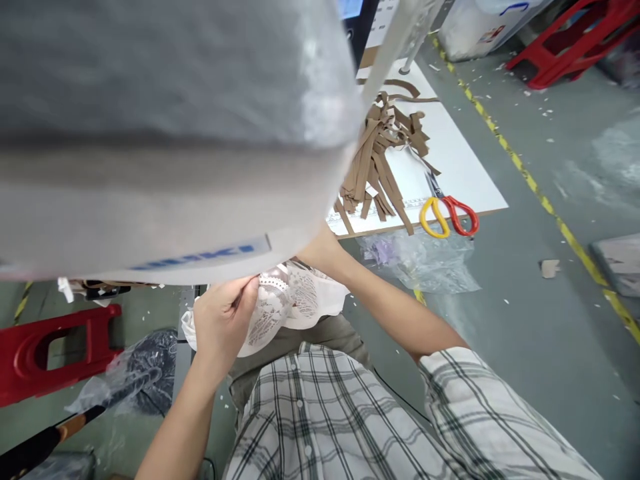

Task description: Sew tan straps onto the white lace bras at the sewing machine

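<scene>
A white lace bra [273, 310] lies over the lap, below the large pale machine head [175, 220] that fills the upper left. My left hand [225, 320] pinches the bra's upper edge between thumb and fingers. Behind the machine head's lower edge, my right hand [319, 250] is mostly hidden, its fingers out of sight; the wrist comes down beside the bra's right part.
On the white table [465, 180] at the right are brown fabric strips [375, 160] and scissors [443, 207] with yellow and red handles. Plastic bags [430, 260] hang below its edge. Red stools [75, 333] stand at the left and upper right.
</scene>
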{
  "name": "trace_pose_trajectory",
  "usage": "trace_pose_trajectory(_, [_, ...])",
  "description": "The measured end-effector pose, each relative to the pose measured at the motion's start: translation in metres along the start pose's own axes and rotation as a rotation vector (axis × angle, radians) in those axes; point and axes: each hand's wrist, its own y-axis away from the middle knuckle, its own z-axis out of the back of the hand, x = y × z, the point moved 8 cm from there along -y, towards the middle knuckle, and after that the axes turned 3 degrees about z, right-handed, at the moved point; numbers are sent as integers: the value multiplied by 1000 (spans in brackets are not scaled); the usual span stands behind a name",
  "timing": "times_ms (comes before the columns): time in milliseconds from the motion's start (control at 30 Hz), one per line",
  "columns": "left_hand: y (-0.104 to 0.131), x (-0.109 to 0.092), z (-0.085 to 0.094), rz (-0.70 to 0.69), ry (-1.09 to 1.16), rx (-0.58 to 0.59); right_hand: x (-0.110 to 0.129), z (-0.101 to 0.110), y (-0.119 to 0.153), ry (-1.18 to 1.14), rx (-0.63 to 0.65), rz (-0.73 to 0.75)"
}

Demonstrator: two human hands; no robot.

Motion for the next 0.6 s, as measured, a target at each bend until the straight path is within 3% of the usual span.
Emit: trace_pose_trajectory(600, [1, -6, 5, 28, 46, -36, -2, 0, 2, -87, -30, -14])
